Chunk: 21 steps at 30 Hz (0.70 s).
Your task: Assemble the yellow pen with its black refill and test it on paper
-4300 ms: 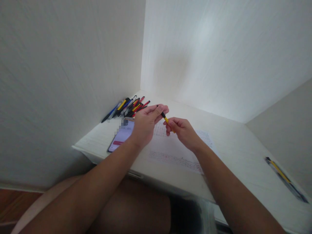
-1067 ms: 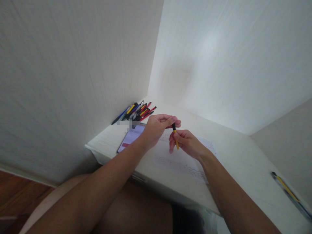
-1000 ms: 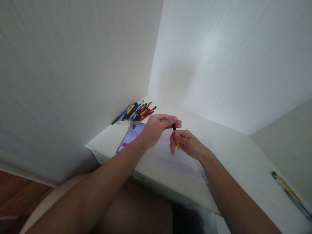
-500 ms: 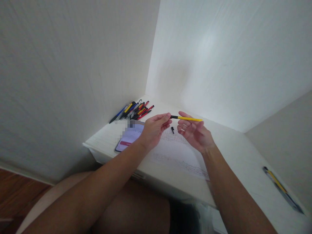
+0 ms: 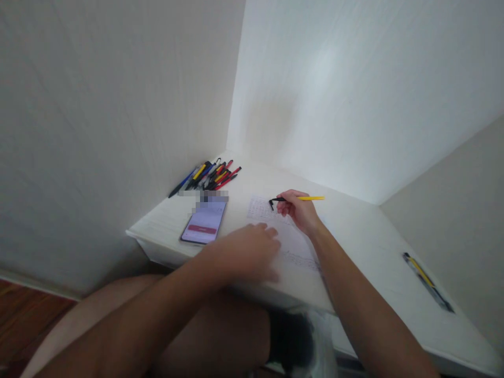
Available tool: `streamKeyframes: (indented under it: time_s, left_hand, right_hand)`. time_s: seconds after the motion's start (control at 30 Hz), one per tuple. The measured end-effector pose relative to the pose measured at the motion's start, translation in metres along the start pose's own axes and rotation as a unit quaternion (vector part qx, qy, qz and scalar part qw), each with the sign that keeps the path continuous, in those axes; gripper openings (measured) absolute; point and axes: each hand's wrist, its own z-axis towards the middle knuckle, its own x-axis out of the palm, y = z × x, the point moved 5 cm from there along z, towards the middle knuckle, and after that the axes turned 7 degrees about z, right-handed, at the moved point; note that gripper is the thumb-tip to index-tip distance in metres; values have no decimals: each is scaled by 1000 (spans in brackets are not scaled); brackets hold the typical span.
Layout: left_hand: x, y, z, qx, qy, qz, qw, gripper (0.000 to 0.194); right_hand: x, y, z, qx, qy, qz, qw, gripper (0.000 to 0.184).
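Whereas half a second earlier both hands met in the air around the yellow pen (image 5: 311,198), with a small black cap lying loose on the sheet beneath them, the left hand (image 5: 252,252) has since dropped away toward six o'clock and now lies blurred over the near edge of the paper sheet (image 5: 293,242), while the right hand (image 5: 297,209) alone keeps the pen. This suggests that the two-handed handling of the pen is over and that the pen is being brought to the paper. The right hand is curled around the pen's dark front section, thumb and fingers pinched, the yellow barrel pointing to three o'clock and the black tip (image 5: 271,201) lowered to nine o'clock, at or just above the printed sheet; contact cannot be confirmed. The left hand appears flat and loosely spread, grasping nothing; motion blur hides whether it presses the sheet. A phone (image 5: 203,226) with a lit screen lies at nine o'clock of the sheet, a heap of pens (image 5: 207,176) at eleven o'clock in the corner, and two further pens (image 5: 427,282) well apart at four o'clock on the table (image 5: 366,247).
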Motion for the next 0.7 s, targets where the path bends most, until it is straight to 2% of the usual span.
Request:
streamKeyframes:
  time_s: [0.1, 0.27, 0.47, 0.6, 0.7]
  left_hand:
    - [15, -17, 3, -1, 35, 25, 999, 61]
    - [22, -17, 11, -2, 29, 43, 999, 64]
    - [22, -17, 12, -13, 30, 39, 999, 65]
    - [24, -17, 12, -13, 15, 37, 999, 65]
    - [24, -19, 13, -19, 38, 47, 998, 63]
  right_hand:
    - [8, 5, -9, -19, 22, -89, 996, 16]
    - [7, -2, -33, 17, 69, -162, 984, 20]
    - [-14, -27, -42, -36, -26, -211, 976, 16]
    - [-15, -31, -40, -41, -36, -275, 960, 18]
    - [-15, -29, -40, -43, -41, -292, 955, 18]
